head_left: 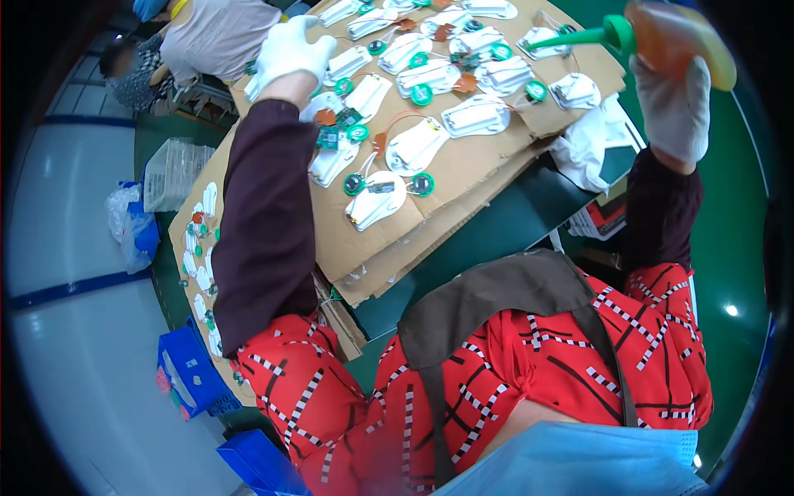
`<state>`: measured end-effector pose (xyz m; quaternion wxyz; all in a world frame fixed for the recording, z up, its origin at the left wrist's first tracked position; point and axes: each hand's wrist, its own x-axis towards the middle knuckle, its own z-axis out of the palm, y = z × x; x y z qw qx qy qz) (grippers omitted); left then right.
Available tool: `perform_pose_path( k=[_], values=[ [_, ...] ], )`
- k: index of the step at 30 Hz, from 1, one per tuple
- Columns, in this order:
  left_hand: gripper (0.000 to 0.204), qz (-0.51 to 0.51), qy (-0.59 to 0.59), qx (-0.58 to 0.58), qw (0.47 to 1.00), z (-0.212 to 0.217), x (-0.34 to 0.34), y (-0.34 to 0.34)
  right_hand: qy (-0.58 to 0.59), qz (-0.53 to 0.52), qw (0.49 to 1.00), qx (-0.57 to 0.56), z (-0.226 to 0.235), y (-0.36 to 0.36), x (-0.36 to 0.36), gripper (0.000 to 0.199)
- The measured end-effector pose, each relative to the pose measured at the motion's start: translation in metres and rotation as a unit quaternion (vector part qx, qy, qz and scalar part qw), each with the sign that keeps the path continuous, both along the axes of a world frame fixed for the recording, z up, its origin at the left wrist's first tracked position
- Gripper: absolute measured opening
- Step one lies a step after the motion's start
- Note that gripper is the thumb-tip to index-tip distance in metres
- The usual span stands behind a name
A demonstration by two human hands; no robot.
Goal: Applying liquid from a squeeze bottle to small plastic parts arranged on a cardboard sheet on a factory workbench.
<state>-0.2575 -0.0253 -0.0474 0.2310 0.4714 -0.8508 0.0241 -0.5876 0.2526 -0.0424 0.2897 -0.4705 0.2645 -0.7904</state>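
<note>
My right hand [676, 112], in a white glove, is closed round a squeeze bottle [682, 41] of amber liquid at the upper right. The bottle lies tilted, its long green nozzle [579, 38] pointing left over a white plastic shell [542, 41]. At the upper left, my gloved left hand [294, 54] is at the cardboard's edge with thumb and fingers apart. It is nearest to several white shells [347, 63]. Many shells on the cardboard sheet [347, 248] carry wired green-rimmed round parts [421, 94], small green circuit boards [328, 137] and brown-orange pieces [327, 116].
Another person [211, 37] in a pale top is at the far left edge, with a second person [136, 78] beyond. More shells lie on a lower cardboard [178, 227] at left. Blue bins [192, 368], a clear crate [172, 174] and a white plastic bag [583, 157] stand around.
</note>
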Motion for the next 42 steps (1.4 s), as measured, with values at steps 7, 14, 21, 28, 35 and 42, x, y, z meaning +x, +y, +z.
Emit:
perform_pose_path(
  k=[7,14,21,28,35,42],
  values=[
    [0.028,-0.312,-0.044,0.030,0.949,-0.025,-0.037,0.127,-0.108,-0.080,0.990,0.032,-0.075,0.029,0.052,0.051],
    [0.024,-0.261,-0.142,0.061,0.953,-0.041,-0.059,0.137,0.001,-0.107,0.993,0.052,-0.091,0.030,0.068,0.047],
    [0.027,-0.213,-0.082,0.160,0.960,-0.046,-0.057,0.119,0.015,-0.101,0.994,0.035,-0.096,0.015,0.084,0.039],
    [0.023,-0.203,-0.079,0.163,0.962,-0.042,-0.051,0.106,-0.022,-0.117,0.991,0.053,-0.126,-0.001,0.077,0.039],
    [0.051,-0.226,-0.050,0.060,0.971,-0.060,-0.045,0.099,0.044,-0.124,0.987,0.092,-0.094,-0.014,0.126,0.041],
    [0.054,-0.282,-0.046,0.091,0.954,-0.071,-0.040,0.088,0.023,-0.074,0.992,0.098,-0.092,-0.020,0.134,0.044]
  ],
)
